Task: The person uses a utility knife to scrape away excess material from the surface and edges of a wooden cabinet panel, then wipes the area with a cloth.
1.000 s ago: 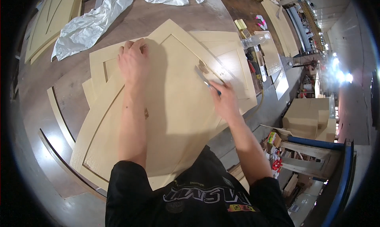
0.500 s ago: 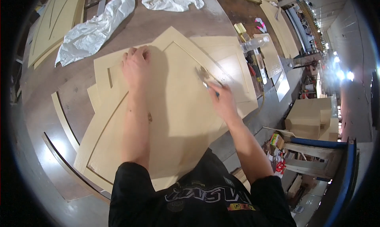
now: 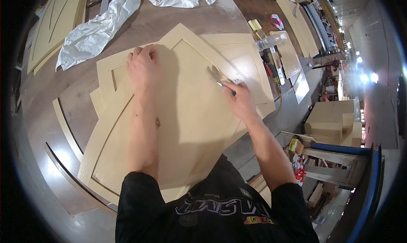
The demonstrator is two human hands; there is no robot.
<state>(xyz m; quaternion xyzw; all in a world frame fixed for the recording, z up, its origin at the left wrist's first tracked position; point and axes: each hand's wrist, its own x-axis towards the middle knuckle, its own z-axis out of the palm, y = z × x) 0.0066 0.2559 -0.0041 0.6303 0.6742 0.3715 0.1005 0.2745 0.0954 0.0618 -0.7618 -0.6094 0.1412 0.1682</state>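
A large cream panel [image 3: 193,111] with grooved frame lines lies diagonally before me, on top of other cream panels [image 3: 237,52]. My left hand [image 3: 143,65] is at its upper left edge, fingers curled over the edge, fingertips partly hidden. In my right hand [image 3: 242,99] is a putty knife [image 3: 217,78] with a blue handle and thin metal blade. The blade's tip is at the panel's right grooved border, beside a small brownish mark. Another brown mark [image 3: 157,122] shows next to my left forearm.
Crumpled white plastic sheeting [image 3: 99,31] lies on the brown table [image 3: 178,18]. At the right are a clear bottle [image 3: 271,41], pink-and-white clips [image 3: 277,22] and several tools. Narrow curved-looking strips [image 3: 68,128] lie at the left, with stacked panels [image 3: 55,27] beyond.
The putty knife's blade has turned slightly and now shows edge-on and narrower, still near the panel's right border. My left hand keeps its place on the panel. The whole view has shifted slightly.
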